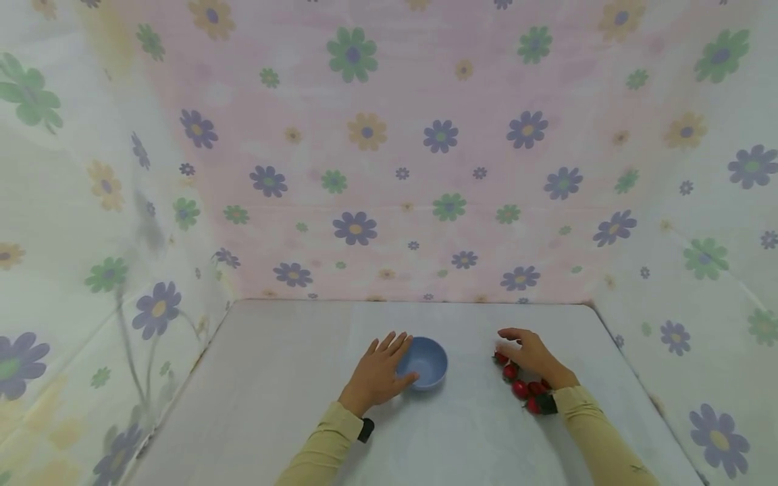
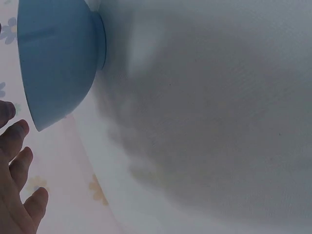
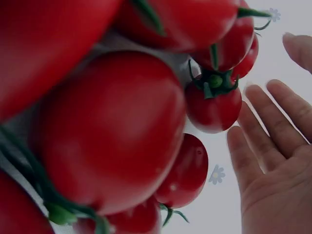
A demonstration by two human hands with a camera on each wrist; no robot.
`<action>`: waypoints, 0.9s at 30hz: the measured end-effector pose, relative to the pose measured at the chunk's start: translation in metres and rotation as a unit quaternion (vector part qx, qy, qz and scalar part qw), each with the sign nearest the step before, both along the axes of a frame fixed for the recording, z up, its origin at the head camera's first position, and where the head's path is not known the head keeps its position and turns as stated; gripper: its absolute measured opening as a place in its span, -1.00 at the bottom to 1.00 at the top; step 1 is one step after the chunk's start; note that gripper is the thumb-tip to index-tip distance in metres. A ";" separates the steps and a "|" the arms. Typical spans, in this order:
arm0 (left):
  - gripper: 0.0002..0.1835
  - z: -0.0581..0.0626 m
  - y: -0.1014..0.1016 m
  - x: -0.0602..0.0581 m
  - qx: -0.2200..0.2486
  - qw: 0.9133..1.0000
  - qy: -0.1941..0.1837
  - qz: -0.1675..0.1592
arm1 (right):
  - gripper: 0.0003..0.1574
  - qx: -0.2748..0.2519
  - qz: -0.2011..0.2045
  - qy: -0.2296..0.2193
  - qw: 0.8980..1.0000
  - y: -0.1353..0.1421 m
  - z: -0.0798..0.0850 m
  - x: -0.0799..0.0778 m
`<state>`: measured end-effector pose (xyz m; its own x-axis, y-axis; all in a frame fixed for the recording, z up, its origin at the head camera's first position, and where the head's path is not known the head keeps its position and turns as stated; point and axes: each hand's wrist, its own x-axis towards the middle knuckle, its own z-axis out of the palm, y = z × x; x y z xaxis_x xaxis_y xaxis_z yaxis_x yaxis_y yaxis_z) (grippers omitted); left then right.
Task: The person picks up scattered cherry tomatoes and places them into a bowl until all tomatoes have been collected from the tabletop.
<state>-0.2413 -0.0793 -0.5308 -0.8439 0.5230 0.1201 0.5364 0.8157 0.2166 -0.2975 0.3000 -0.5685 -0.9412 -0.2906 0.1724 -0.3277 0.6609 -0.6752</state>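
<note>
A blue bowl [image 1: 428,361] stands upright on the white table. My left hand [image 1: 378,372] is at its left side with straight, spread fingers, the thumb over the near rim; whether it touches the bowl I cannot tell. In the left wrist view the fingers [image 2: 18,168] lie apart from the bowl's wall [image 2: 56,63]. My right hand [image 1: 533,354] hovers by several red cherry tomatoes [image 1: 520,389] with green stems, to the bowl's right. In the right wrist view that hand [image 3: 275,165] has extended fingers and holds nothing, close beside a tomato [image 3: 213,107].
The white tabletop [image 1: 286,358] is enclosed by a flower-printed cloth [image 1: 401,148] at the back and both sides. A black band [image 1: 366,430] is on the left wrist, and a dark object [image 1: 548,404] sits under the right wrist beside the tomatoes.
</note>
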 end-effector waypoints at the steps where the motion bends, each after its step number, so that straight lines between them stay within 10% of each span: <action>1: -0.15 -0.002 0.000 0.000 -0.005 1.000 -0.001 0.002 | -0.51 0.002 0.003 -0.008 1.000 0.000 0.000 0.000; 27: -0.02 -0.017 -0.008 -0.001 0.018 0.999 -0.019 0.024 | -0.65 0.043 0.035 -0.092 0.994 -0.001 0.008 -0.004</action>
